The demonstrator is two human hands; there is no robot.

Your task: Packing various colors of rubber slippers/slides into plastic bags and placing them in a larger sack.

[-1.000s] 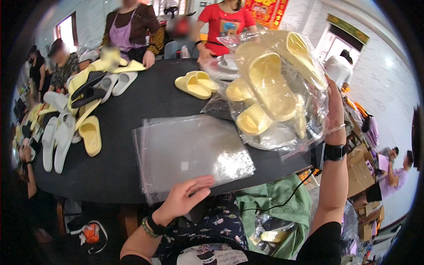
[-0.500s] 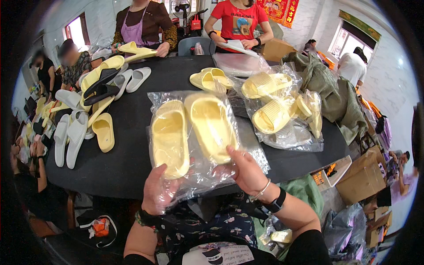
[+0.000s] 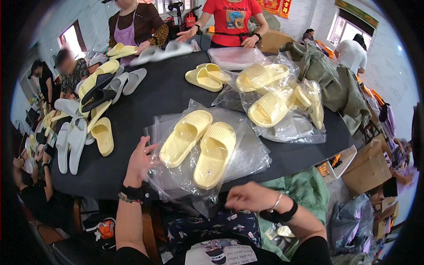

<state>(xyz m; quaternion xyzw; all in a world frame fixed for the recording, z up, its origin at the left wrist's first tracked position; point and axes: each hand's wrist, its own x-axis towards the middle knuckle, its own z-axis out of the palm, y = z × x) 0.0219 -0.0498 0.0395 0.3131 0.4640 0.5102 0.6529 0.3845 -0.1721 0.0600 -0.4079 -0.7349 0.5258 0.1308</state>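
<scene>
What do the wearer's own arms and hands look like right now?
Both arms show short black sleeves. The left hand is gloveless, with a dark wristband and a beaded-looking bracelet. The right hand, also gloveless, has a thin, shiny bangle and a black watch-like band.

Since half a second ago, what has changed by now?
The bagged yellow slippers, then held in both hands, now lie on the stack of clear bags. The right hand has let go and drawn back; the left hand is spread at their left. Blurred pale slippers have appeared at the far side. The loose pile at left and bagged heap at right stayed.
</scene>
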